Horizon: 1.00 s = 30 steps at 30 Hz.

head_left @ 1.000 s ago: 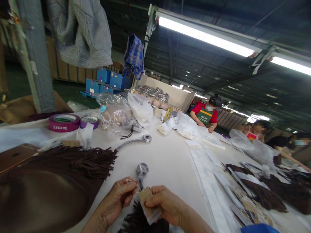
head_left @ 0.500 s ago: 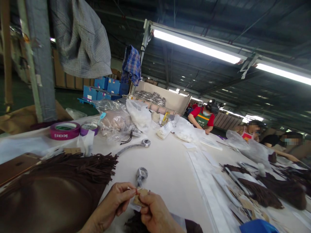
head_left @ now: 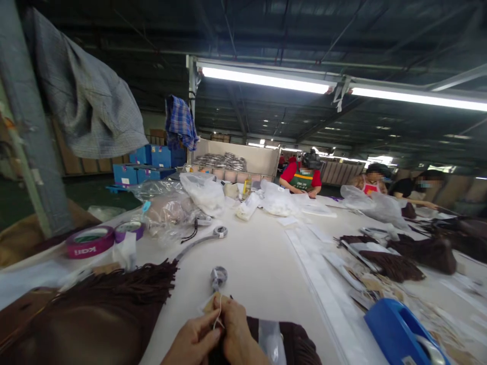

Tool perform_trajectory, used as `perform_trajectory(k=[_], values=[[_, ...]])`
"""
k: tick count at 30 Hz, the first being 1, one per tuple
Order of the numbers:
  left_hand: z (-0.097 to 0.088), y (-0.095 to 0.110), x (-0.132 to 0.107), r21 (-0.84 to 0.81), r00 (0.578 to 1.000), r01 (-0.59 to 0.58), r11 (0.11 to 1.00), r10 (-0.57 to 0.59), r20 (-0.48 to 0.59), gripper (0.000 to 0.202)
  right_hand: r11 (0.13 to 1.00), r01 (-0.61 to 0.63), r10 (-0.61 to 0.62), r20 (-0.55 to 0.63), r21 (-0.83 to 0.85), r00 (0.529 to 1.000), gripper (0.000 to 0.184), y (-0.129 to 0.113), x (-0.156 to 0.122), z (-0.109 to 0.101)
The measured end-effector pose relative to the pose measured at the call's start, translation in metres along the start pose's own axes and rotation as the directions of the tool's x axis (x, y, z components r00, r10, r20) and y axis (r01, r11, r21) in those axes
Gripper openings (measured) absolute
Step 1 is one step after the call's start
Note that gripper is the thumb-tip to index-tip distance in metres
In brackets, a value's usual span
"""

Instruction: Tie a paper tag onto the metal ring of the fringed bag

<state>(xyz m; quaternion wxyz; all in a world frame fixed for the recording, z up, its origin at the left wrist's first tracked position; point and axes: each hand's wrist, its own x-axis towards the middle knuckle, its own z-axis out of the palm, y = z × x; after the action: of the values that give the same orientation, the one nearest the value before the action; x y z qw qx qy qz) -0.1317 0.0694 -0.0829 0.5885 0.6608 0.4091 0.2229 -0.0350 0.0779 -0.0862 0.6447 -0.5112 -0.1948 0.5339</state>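
My right hand [head_left: 236, 324] is closed on a small tan tag [head_left: 209, 304], near the front edge of the table. A thin white string [head_left: 219, 313] loops down from the tag, and my left hand [head_left: 196, 340] pinches it between thumb and fingers. Beneath and beside my right hand lies a dark brown item [head_left: 300, 342] with a clear plastic wrap [head_left: 272, 337] across it; my hands hide part of it. To the left sits a large brown leather piece with fringe [head_left: 87, 324]. Just beyond the tag lies a small roll of grey strip [head_left: 218, 277].
Purple tape rolls [head_left: 90, 242] and a plastic-wrapped bundle [head_left: 167, 208] lie at the back left. A blue tape dispenser [head_left: 399, 329] stands at right, near loose tags and brown fringed pieces [head_left: 395, 263]. Co-workers, one in a green apron [head_left: 302, 178], sit across the table [head_left: 262, 258].
The view has levelled and turned a little right, bringing more of the blue dispenser in. My hands have moved closer together and lower, and the white string now shows between them.
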Motion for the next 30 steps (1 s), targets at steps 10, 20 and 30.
perform_trajectory(k=[10, 20, 30], values=[[0.008, 0.006, -0.015, 0.161, 0.896, -0.05, 0.986, 0.115, -0.429, 0.056, 0.956, -0.285, 0.278, 0.096, 0.068, 0.956, 0.021, -0.019, -0.012, -0.012], [-0.025, 0.032, 0.004, 0.267, 0.701, 0.174, 0.948, 0.071, -0.71, 0.036, 0.987, -0.097, 0.089, -0.064, -0.125, 0.994, 0.022, -0.026, -0.032, -0.006], [-0.058, 0.057, -0.014, 0.475, 0.471, 0.062, 0.878, 0.394, -0.789, 0.024, 0.962, -0.101, 0.066, -0.145, -0.252, 0.987, 0.035, -0.019, -0.022, -0.022]])
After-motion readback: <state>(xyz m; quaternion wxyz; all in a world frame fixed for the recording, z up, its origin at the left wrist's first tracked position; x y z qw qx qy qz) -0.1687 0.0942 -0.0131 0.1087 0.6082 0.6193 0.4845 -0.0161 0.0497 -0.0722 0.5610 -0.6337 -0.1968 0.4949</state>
